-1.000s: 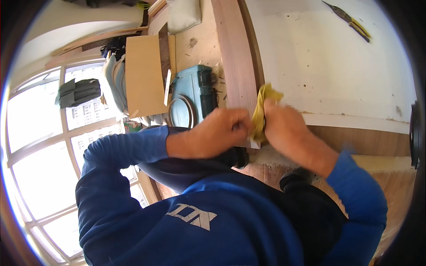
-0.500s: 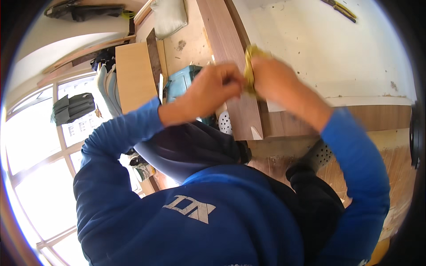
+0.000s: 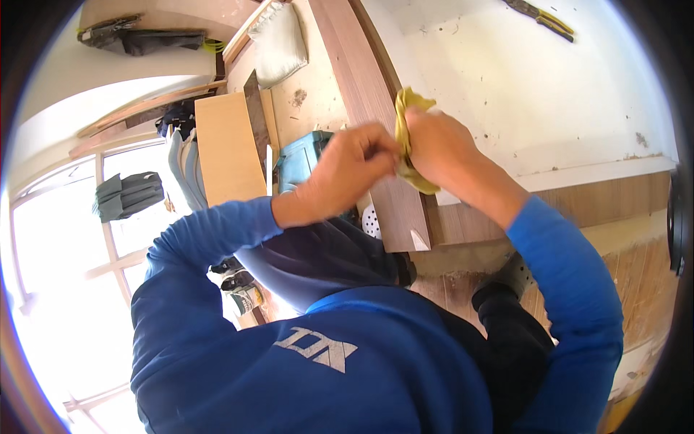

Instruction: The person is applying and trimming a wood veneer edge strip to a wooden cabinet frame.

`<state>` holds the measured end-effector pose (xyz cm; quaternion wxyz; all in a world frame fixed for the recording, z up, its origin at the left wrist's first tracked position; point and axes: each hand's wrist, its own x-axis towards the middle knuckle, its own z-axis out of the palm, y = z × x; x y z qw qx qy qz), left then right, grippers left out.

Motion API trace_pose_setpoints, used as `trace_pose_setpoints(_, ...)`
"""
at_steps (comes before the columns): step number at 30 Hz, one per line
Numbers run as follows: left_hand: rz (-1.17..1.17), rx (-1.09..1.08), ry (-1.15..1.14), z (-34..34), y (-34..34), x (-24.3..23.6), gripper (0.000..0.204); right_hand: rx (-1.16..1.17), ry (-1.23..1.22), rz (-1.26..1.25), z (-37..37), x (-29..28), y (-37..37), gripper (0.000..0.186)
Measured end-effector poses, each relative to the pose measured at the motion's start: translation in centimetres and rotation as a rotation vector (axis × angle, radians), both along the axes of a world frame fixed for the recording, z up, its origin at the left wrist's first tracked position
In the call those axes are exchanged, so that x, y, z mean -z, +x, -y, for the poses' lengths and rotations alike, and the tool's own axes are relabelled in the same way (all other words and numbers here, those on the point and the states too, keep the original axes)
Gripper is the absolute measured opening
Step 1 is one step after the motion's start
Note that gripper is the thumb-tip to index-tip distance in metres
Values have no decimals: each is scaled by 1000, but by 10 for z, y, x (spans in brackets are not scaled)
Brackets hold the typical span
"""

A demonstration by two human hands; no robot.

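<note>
A crumpled yellow-green cloth (image 3: pixel 403 123) is bunched in my right hand (image 3: pixel 447 153), its folds spilling above and below the fist. Close against its left side, my left hand (image 3: pixel 348 168) is closed, thumb and fingers curled together. Its fingertips meet the cloth's edge, but whether they pinch the cloth or something small is blurred. Both hands are raised over a wood-grain board (image 3: pixel 347 65) that borders a white panel (image 3: pixel 463 87).
Pliers (image 3: pixel 546 20) with yellow-and-black handles lie at the panel's far side. Left of the board are a teal box (image 3: pixel 295 160), a tan sheet (image 3: pixel 230 148) and a pale sack (image 3: pixel 278 45). A dark jacket (image 3: pixel 129 195) hangs by the bright window. A bucket (image 3: pixel 247 299) stands low left.
The view has shifted, so the surroundings sit slightly lower. More of the cloth shows below my right hand. Both hands stay close together, with the left still curled.
</note>
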<state>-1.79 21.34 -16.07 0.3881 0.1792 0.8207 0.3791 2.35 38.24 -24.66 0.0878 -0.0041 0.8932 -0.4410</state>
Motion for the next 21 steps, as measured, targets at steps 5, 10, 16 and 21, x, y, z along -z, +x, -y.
trace_pose_setpoints(5,207,103,-51,28,60,-23,6,-156,21,50,9,-19,68,16)
trace_pose_setpoints(10,-122,58,-51,12,5,-1,10,-57,-10,-97,4,-6,2,13)
trace_pose_setpoints(16,-19,-161,120,-1,-45,18,8,-83,65,-88,-14,5,-65,13)
trace_pose_setpoints(21,283,13,-96,27,41,-25,8,-171,-11,50,-1,-14,40,11)
